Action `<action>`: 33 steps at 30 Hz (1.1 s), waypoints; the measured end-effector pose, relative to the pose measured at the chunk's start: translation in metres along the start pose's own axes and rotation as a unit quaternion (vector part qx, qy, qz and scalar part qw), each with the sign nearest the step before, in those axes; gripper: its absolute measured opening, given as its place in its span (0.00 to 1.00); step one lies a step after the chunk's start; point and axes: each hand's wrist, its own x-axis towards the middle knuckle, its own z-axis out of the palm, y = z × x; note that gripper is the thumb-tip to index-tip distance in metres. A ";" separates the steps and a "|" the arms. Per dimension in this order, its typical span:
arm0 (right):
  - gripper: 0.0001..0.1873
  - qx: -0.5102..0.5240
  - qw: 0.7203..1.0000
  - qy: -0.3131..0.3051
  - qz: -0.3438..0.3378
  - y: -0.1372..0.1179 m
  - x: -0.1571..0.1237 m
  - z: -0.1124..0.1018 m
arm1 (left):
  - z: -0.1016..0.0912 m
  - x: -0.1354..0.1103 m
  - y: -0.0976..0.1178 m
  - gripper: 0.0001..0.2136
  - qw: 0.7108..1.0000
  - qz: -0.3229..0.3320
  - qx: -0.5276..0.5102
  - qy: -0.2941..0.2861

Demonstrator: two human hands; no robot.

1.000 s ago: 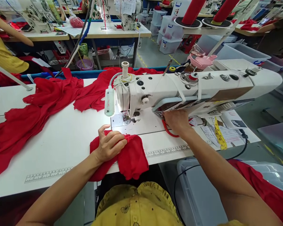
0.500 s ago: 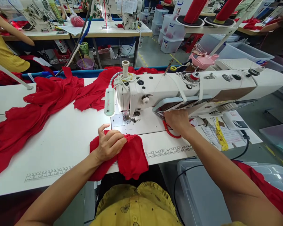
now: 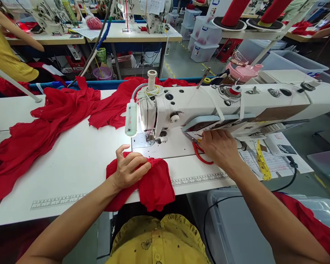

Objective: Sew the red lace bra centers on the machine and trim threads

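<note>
My left hand (image 3: 129, 169) is closed on a bunched piece of red fabric (image 3: 151, 183) at the near edge of the white sewing table (image 3: 79, 165). My right hand (image 3: 218, 146) reaches under the arm of the white sewing machine (image 3: 222, 106) and grips red-handled scissors (image 3: 199, 152), their metal tips pointing left toward the needle area (image 3: 148, 137). A small lamp (image 3: 131, 117) hangs in front of the machine head.
A long heap of red fabric (image 3: 44, 124) lies across the table's left and back. A yellow tape measure (image 3: 262, 163) and papers sit to the right. A clear plastic bin (image 3: 236, 223) with red cloth stands by my right side. Another person's arm (image 3: 13, 29) shows at top left.
My right hand has drawn slightly back from under the machine arm, bringing the scissors' tips into sight. My left hand has stayed on the red fabric.
</note>
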 end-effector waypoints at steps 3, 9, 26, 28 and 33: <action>0.14 0.076 0.995 0.069 0.016 -0.008 -0.024 0.000 | 0.001 -0.001 0.000 0.09 1.000 -0.002 -0.003 -0.001; 0.14 0.398 0.915 0.060 -0.001 -0.081 -0.062 -0.022 | 0.000 -0.002 0.000 0.10 1.000 0.008 -0.016 -0.009; 0.13 0.262 0.950 0.163 -0.054 -0.135 -0.064 -0.035 | -0.002 0.002 0.001 0.08 0.999 0.032 -0.013 -0.006; 0.13 0.264 0.948 0.168 -0.055 -0.135 -0.064 -0.036 | -0.002 0.003 0.001 0.07 0.999 0.035 -0.011 -0.008; 0.13 0.249 0.952 0.170 -0.054 -0.136 -0.062 -0.037 | -0.002 0.004 0.001 0.08 0.999 0.042 -0.009 -0.006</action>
